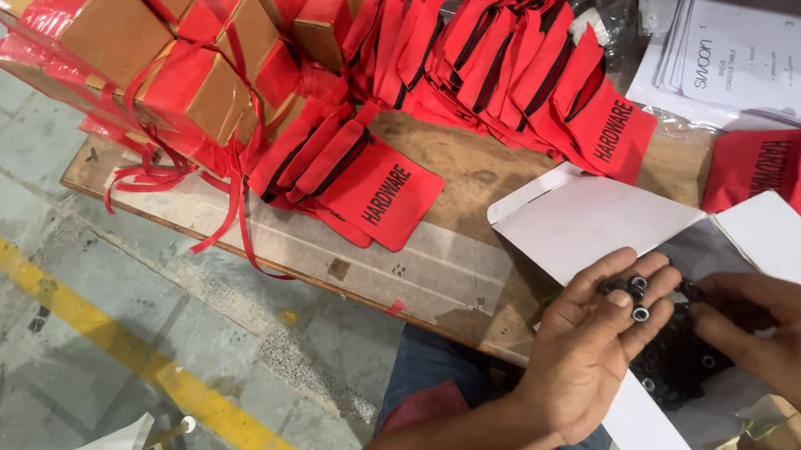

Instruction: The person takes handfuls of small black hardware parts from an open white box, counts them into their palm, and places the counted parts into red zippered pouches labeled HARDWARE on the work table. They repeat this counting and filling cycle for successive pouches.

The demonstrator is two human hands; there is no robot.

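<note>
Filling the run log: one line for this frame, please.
left hand: palm up, holds small black nuts | right hand: reaching into nut pile in open white box | red pouches on wooden table

A few small black metal nuts, round with pale threaded holes, lie loose and close together on the upturned fingers of the left hand, some hole-up. Just right, a dark heap of matching black nuts fills an open white cardboard box on the wooden table.

Small dark nuts look like glossy metal; red pouches matt cloth; table rough wood.
</note>
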